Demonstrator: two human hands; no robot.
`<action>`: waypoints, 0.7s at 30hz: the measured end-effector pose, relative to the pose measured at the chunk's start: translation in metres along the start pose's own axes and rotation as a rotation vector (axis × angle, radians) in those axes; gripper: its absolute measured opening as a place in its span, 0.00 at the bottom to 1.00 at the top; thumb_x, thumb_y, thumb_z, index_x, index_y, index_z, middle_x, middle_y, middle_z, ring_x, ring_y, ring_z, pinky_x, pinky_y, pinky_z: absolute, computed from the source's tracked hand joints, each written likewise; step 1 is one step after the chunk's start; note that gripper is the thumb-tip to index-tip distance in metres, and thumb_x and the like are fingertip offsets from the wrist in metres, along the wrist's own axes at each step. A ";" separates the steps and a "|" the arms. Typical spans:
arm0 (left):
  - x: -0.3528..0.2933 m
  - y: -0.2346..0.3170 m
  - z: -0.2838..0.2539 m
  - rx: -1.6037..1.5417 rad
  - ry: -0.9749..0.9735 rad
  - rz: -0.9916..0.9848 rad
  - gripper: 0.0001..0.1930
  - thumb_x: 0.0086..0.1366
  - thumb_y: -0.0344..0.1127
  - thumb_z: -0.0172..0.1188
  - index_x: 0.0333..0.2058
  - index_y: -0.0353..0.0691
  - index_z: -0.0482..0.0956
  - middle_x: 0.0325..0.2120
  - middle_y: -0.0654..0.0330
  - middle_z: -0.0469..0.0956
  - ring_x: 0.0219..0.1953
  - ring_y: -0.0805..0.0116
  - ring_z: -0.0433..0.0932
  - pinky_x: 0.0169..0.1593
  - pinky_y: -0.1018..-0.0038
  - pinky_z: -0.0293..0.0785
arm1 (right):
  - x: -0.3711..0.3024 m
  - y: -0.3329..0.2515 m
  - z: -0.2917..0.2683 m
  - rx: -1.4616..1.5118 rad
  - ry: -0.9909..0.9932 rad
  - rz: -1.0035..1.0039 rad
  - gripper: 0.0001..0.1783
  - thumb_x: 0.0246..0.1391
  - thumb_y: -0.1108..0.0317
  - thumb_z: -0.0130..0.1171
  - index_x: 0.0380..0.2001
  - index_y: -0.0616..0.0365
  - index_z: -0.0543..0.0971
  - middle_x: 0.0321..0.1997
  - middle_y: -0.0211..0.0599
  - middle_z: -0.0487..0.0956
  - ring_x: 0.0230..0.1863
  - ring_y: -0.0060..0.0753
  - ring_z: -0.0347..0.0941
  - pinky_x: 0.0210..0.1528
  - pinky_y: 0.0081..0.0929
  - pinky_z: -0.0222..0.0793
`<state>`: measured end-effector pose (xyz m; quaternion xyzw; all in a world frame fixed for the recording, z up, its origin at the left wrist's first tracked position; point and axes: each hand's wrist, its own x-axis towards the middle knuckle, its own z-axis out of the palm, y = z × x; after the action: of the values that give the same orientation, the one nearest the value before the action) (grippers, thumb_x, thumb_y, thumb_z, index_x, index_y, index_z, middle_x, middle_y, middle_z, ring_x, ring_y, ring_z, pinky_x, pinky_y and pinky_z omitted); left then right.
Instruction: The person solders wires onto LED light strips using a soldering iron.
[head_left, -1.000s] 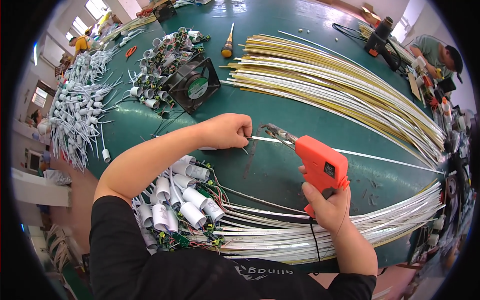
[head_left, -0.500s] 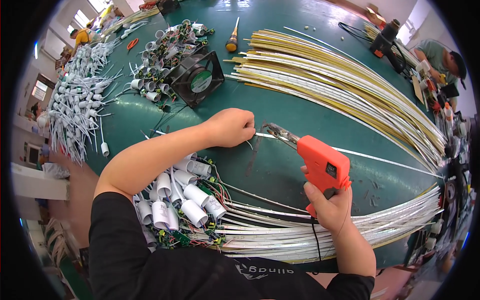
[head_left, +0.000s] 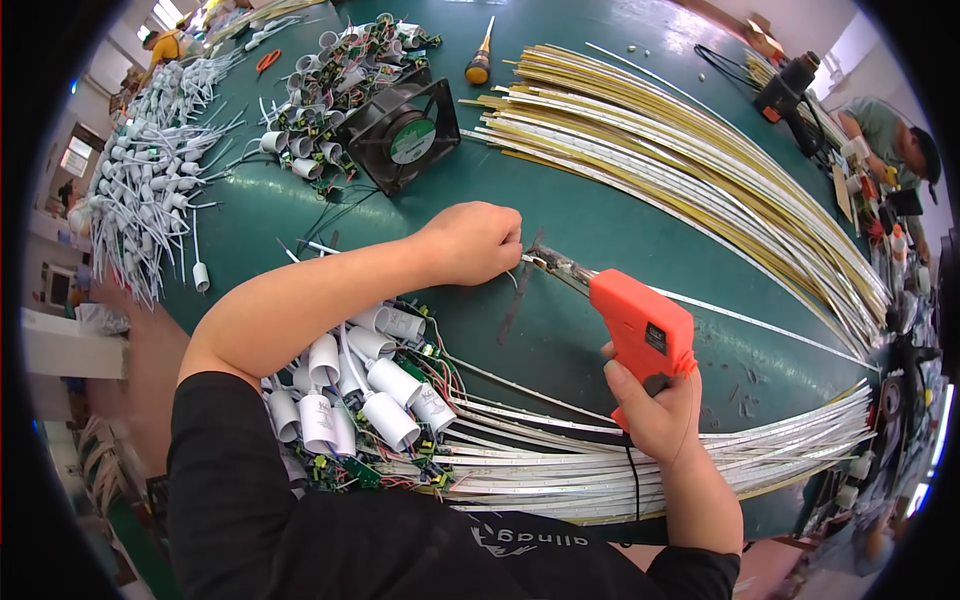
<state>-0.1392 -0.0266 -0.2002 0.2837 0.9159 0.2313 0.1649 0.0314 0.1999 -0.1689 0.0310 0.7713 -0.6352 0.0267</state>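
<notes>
We've got our right hand's [head_left: 655, 415] fingers wrapped round the red soldering gun [head_left: 640, 320], tip [head_left: 550, 261] just beside our curled left hand [head_left: 472, 243]; can't tell what that pinches.

Green tabletop [head_left: 590, 222]: white strip [head_left: 740, 318], yellow-white bundle [head_left: 680, 150], fan [head_left: 405, 140], screwdriver [head_left: 479, 68].

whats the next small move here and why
Probably ease the metal tip of the red gun onto the left end of the white strip. The left grip seems to pinch that end, the right grip holds the gun, and the tip is right beside the left grip; whether it touches the strip is hard to tell.
</notes>
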 end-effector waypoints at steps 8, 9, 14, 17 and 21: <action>-0.001 0.001 0.000 0.009 0.010 -0.001 0.08 0.56 0.36 0.54 0.26 0.36 0.75 0.25 0.50 0.77 0.31 0.48 0.76 0.36 0.60 0.72 | 0.002 0.000 0.003 -0.053 0.002 0.029 0.18 0.48 0.71 0.63 0.43 0.62 0.74 0.35 0.33 0.78 0.37 0.23 0.73 0.42 0.22 0.68; 0.000 0.001 0.000 0.012 0.010 -0.003 0.08 0.56 0.36 0.54 0.26 0.36 0.75 0.24 0.50 0.77 0.30 0.48 0.76 0.35 0.60 0.72 | 0.002 0.002 0.004 -0.050 0.014 -0.009 0.18 0.48 0.71 0.64 0.43 0.62 0.74 0.34 0.32 0.78 0.35 0.23 0.73 0.41 0.22 0.68; 0.000 0.002 0.000 0.013 0.003 -0.004 0.09 0.56 0.36 0.54 0.26 0.36 0.75 0.24 0.50 0.77 0.30 0.48 0.76 0.35 0.60 0.72 | 0.002 0.001 0.003 -0.061 -0.004 -0.026 0.15 0.49 0.72 0.61 0.42 0.61 0.73 0.33 0.28 0.76 0.33 0.18 0.69 0.38 0.19 0.66; 0.001 0.001 0.001 0.023 0.006 -0.008 0.09 0.56 0.36 0.54 0.26 0.36 0.75 0.24 0.50 0.77 0.30 0.48 0.76 0.35 0.60 0.72 | 0.002 0.001 0.003 -0.091 0.002 -0.008 0.14 0.49 0.72 0.61 0.40 0.61 0.73 0.32 0.27 0.75 0.33 0.17 0.69 0.38 0.19 0.66; 0.000 0.003 0.000 0.035 0.008 -0.012 0.09 0.55 0.36 0.53 0.26 0.37 0.76 0.25 0.50 0.78 0.32 0.48 0.77 0.37 0.59 0.72 | 0.002 0.005 0.002 -0.114 0.013 -0.036 0.19 0.48 0.70 0.65 0.42 0.61 0.73 0.30 0.33 0.78 0.30 0.24 0.72 0.35 0.23 0.68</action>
<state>-0.1379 -0.0243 -0.1989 0.2801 0.9221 0.2152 0.1578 0.0302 0.1985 -0.1743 0.0196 0.8067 -0.5905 0.0118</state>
